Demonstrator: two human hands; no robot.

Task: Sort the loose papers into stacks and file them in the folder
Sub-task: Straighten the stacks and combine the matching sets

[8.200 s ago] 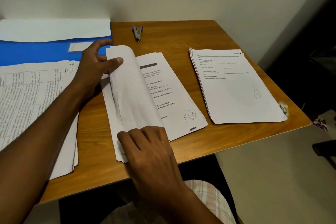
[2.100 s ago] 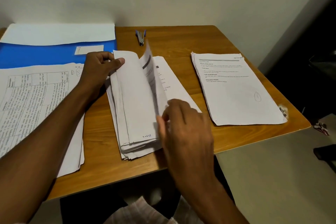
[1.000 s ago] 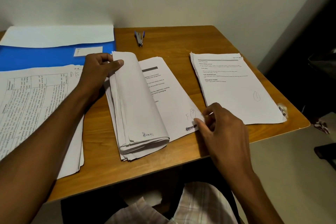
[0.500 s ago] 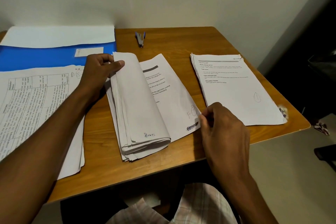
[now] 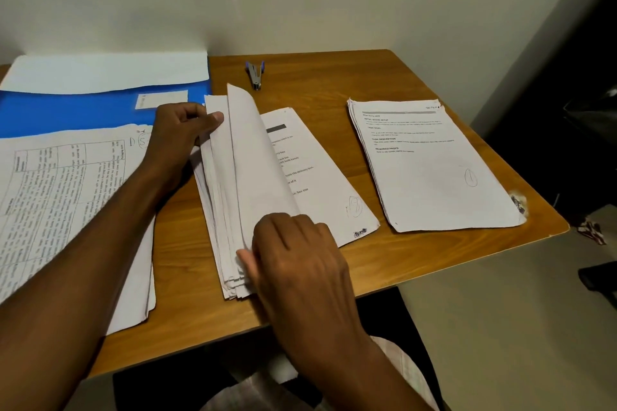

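A thick stack of white papers (image 5: 260, 177) lies in the middle of the wooden table (image 5: 327, 83), its upper sheets folded over to the left. My left hand (image 5: 182, 140) grips the folded-over sheets at their far left edge. My right hand (image 5: 293, 253) rests on the stack's near edge, its thumb against the sheet edges. A printed page with a pen mark shows under the turned sheets. A second paper stack (image 5: 430, 163) lies flat to the right. A third stack with tables of text (image 5: 66, 203) lies at the left. The open blue folder (image 5: 66, 108) lies at the back left.
A small stapler (image 5: 255, 73) sits at the back of the table near the wall. A white sheet (image 5: 110, 72) lies in the folder's far side. The table's right and near edges drop to a pale floor. A dark object stands at the far right.
My right hand has moved left from the bottom right corner of the open page to the near edge of the folded sheets. One more sheet is turning leftward. My left hand has stayed put.
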